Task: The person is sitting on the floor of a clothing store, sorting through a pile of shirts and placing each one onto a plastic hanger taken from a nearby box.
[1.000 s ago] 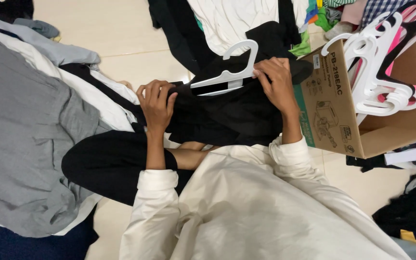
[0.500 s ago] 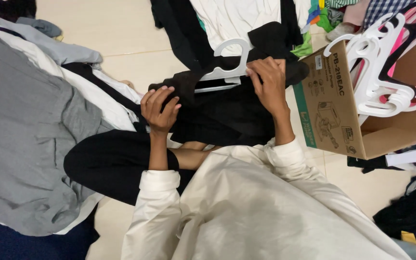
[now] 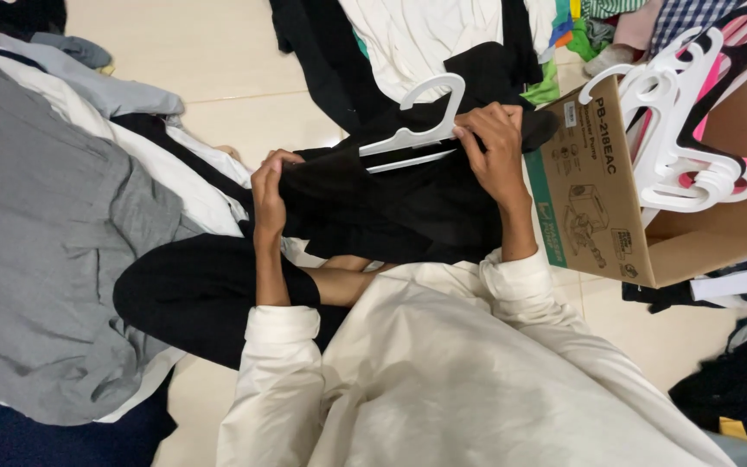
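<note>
Between both hands hangs a black garment (image 3: 391,203): the left hand (image 3: 268,195) pinches its edge, the right hand (image 3: 494,151) clamps it against a white hanger (image 3: 417,130), cardboard box (image 3: 598,199) just beyond.

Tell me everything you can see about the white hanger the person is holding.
The white hanger looks like smooth plastic, with a broad curved hook at the top and slim arms. It lies tilted across a black garment, partly tucked into the cloth. The right hand pinches one end together with the fabric, and the left hand grips the garment's other side. It is held just above the person's lap, beside a cardboard box of more hangers.
</note>
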